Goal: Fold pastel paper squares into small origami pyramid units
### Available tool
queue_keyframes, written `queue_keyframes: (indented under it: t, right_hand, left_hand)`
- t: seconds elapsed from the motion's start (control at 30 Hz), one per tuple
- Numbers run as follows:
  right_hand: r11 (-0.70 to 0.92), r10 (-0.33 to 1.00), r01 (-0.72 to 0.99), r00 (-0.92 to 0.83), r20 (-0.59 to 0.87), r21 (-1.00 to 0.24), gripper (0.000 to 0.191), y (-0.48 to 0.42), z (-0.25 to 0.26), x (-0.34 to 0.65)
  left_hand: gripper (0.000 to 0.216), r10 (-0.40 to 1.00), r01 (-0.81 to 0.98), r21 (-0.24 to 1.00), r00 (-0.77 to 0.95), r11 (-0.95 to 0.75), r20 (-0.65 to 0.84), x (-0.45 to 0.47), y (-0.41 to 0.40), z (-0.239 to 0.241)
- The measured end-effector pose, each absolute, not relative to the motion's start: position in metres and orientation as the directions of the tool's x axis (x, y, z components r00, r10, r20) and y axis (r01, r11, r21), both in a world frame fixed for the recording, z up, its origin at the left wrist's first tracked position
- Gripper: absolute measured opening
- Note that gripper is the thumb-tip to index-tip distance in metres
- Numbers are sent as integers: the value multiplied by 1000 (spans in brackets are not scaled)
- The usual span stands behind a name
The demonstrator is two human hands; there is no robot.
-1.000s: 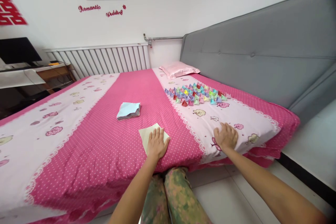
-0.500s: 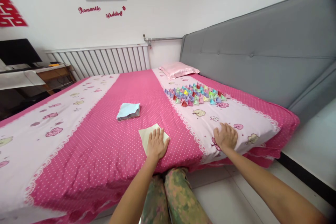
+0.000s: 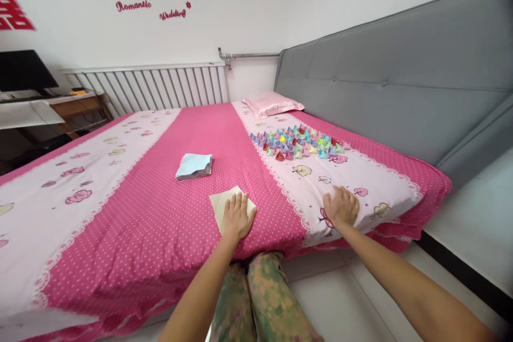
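My left hand [image 3: 238,216] lies flat, fingers stretched out, on a cream square of paper [image 3: 218,204] and hides much of it. On the light stripe of the bedspread, my right hand [image 3: 342,206] rests palm down with its thumb apart and nothing visible in it. A stack of square paper [image 3: 194,165], pale blue on top, sits beyond the cream sheet, to its left. Farther off, several small folded paper shapes [image 3: 296,143] in many colours stand in close rows on the bed.
The bed [image 3: 152,235] has a pink dotted and white spread, its near edge at my knees. A pink pillow [image 3: 272,104] lies at the far end. A grey headboard [image 3: 385,69] rises on the right. At the left, a monitor [image 3: 24,70] stands on a desk.
The whole view has shifted slightly, so everything sits a little higher and farther left. Both hands stay where they were on the paper and the bed.
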State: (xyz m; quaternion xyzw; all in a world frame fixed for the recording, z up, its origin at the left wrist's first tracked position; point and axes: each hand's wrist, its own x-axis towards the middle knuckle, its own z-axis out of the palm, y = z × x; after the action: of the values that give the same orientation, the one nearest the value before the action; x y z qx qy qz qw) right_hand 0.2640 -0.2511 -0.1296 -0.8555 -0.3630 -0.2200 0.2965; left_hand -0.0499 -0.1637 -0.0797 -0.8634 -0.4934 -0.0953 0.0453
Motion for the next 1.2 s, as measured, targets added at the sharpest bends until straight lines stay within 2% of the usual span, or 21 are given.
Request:
queue_keyframes:
  t: [1.2]
  right_hand:
    - [-566,493,733,667,558,-376,46,-257,-126,268]
  left_hand:
    - [68,847,855,54,498,-515,187,-43,-164,-79]
